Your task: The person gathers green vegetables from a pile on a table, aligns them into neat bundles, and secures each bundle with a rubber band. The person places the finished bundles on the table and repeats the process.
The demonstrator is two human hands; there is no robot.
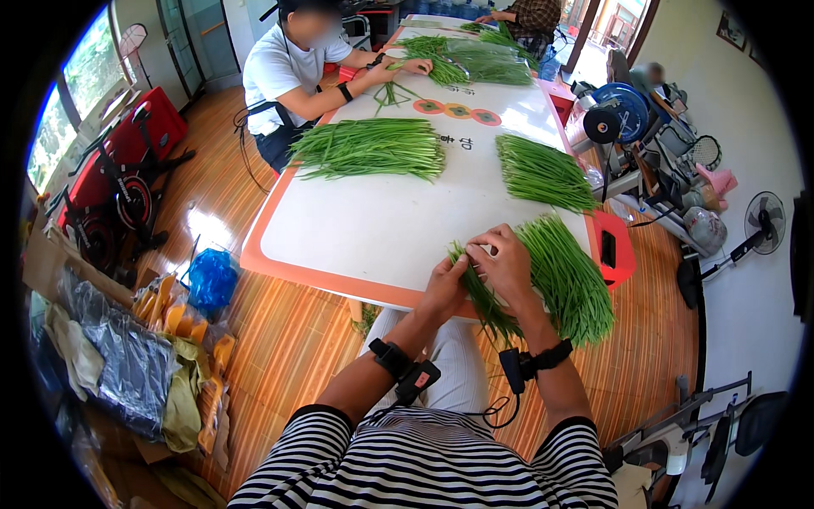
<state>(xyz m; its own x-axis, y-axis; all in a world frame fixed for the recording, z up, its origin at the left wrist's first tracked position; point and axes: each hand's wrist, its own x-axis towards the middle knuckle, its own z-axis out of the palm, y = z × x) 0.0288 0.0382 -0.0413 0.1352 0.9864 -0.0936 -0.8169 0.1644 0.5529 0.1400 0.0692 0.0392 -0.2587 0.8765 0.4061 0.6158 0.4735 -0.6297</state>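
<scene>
My left hand [444,287] is closed around a small bunch of garlic chives [482,298] just over the near table edge. The stem ends point up past its thumb and the leaves hang down between my forearms. My right hand [509,262] meets the upper part of that bunch, thumb and fingers pinching at the stems. Right beside it, a large pile of garlic chives [566,280] lies on the white table [362,223], its leaf tips reaching over the edge. Farther back are a second chive pile [544,172] and a wide left-hand pile [375,149].
Across the table's left side, a person in a white shirt [280,63] handles stalks near chives in a clear plastic bag [489,63]. Another person [534,22] sits at the far end. A red stool [620,245] stands against the right edge; a blue plastic bag [213,280] lies on the floor.
</scene>
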